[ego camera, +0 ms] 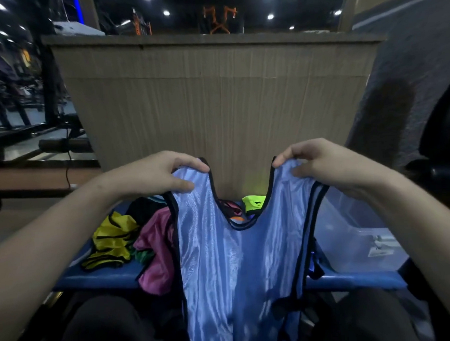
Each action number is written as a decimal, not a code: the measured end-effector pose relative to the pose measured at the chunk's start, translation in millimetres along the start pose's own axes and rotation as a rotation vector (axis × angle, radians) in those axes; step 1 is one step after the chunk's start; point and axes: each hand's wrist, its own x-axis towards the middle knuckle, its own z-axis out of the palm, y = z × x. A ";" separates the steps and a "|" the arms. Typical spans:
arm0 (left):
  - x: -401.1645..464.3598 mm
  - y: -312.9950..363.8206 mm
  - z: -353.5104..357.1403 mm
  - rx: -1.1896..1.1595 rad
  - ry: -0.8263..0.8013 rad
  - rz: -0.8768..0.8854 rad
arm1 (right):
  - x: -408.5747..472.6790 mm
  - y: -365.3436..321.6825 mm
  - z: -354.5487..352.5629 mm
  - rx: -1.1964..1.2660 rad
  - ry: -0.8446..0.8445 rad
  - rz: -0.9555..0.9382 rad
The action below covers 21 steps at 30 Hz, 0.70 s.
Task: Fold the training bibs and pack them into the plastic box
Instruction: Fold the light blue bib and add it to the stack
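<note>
A light blue training bib (237, 266) with black trim hangs upright in front of me, held by its two shoulder straps. My left hand (157, 175) pinches the left strap and my right hand (323, 164) pinches the right strap. Behind the blue bib, on a blue bench (100, 278), lie a yellow bib (111, 240), a pink bib (158, 251), a black one (143, 207) and a neon yellow-green one (254, 202). A clear plastic box (353, 234) stands on the bench at the right, partly hidden by my right forearm.
A large upright cardboard sheet (216, 107) stands right behind the bench. Gym equipment (25, 121) fills the left background. A dark chair or padded object (442, 137) is at the far right. My dark-trousered knees (104, 325) are under the bench edge.
</note>
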 end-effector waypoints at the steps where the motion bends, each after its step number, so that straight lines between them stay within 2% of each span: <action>1: 0.7 -0.4 1.4 -0.009 -0.015 -0.003 | -0.7 1.4 3.5 0.011 -0.025 0.006; 6: 4.5 2.8 13.5 -0.048 -0.103 -0.003 | -4.0 -0.4 26.5 0.109 -0.077 0.047; 10: 7.2 7.7 27.0 -0.049 -0.166 -0.011 | -6.6 -6.8 48.2 0.213 -0.052 0.095; 15: 10.8 12.9 45.0 -0.069 -0.237 -0.033 | -11.7 -18.3 72.2 0.476 -0.104 0.128; 21: 17.7 8.5 55.2 -0.132 -0.191 -0.066 | -13.2 -23.5 89.7 0.554 -0.149 0.087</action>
